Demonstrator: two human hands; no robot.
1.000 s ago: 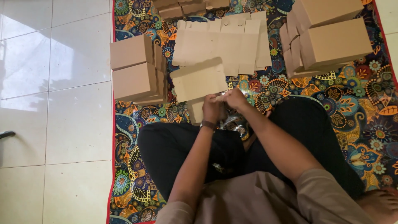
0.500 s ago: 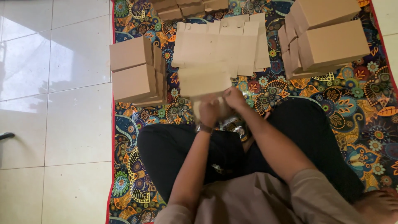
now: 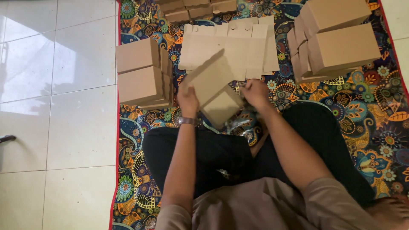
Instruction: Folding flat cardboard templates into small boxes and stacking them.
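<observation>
**Half-folded box pinched between both your hands, mid-frame**

Going left to right: the far left of the frame is just pale floor tiles (image 3: pixel 55 106), then the red edge of the patterned mat (image 3: pixel 375 123) you're sitting on. Sitting on the mat at upper left is a stack of finished brown boxes (image 3: pixel 138 72).

Next comes your left hand (image 3: pixel 187 99), wristwatch (image 3: pixel 187 121) just below it. Its fingers are closed on the left edge of the partly folded cardboard box (image 3: pixel 215 91), thumb side tucked against the panel. The box sits right between your two hands, just above your knees, tilted so one big flap sticks up toward the upper left and a smaller square panel hangs down toward your lap.

Your right hand (image 3: pixel 255 93) is clamped on the box's right edge, fingers curled over the top of it, so the cardboard runs from one set of fingertips to the other.

Behind the box, upper middle, lies a pile of flat unfolded blanks (image 3: pixel 238 42). Upper right has another heap of finished boxes (image 3: pixel 336 42).
</observation>
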